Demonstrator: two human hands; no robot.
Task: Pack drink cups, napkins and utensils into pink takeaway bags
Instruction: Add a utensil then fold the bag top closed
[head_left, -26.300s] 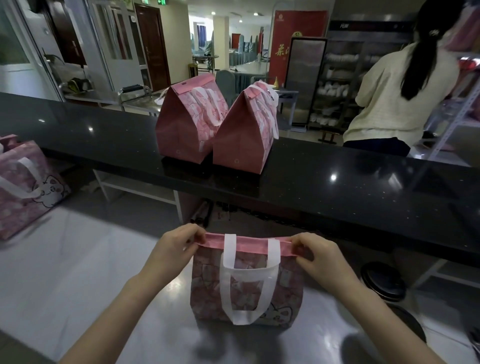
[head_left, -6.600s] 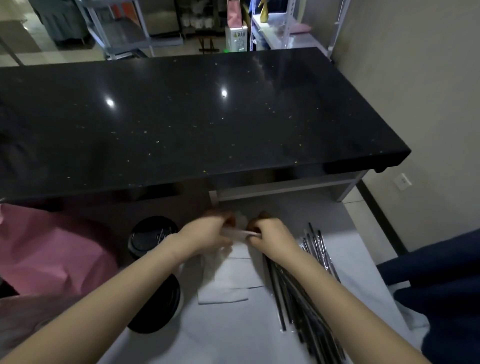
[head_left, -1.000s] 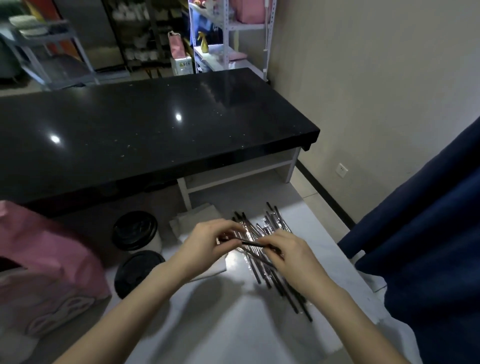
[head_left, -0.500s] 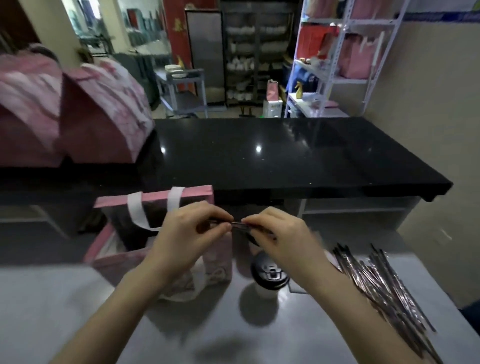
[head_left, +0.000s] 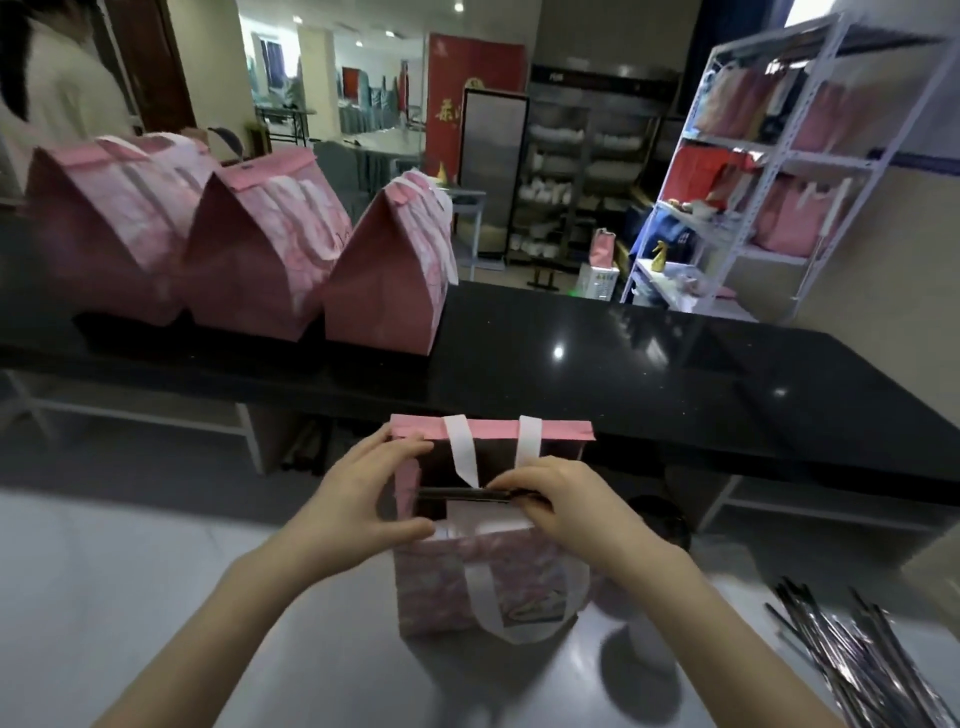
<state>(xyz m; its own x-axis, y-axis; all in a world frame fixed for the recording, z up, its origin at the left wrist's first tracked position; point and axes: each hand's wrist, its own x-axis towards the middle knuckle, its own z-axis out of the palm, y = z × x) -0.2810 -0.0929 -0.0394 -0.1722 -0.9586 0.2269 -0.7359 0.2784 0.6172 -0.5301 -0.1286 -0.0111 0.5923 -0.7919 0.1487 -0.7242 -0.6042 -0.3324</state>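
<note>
An open pink takeaway bag (head_left: 485, 587) with white handles stands on the grey worktop right in front of me. My left hand (head_left: 363, 493) grips the bag's left rim and holds the mouth apart. My right hand (head_left: 561, 501) pinches a thin dark wrapped utensil (head_left: 462, 494) and holds it level across the bag's opening. A pile of the same wrapped utensils (head_left: 857, 654) lies at the bottom right of the worktop. A black-lidded drink cup (head_left: 660, 517) peeks out behind my right wrist, mostly hidden.
Three closed pink bags (head_left: 249, 260) stand in a row on the black counter (head_left: 649, 374) behind the worktop. A person in a pale top (head_left: 57, 98) stands at the far left. A white shelf rack (head_left: 769, 171) with more pink bags is at the back right.
Both hands carried the utensil left, away from the pile. My left hand let go of it and took the bag's rim; the right now holds it alone over the opening.
</note>
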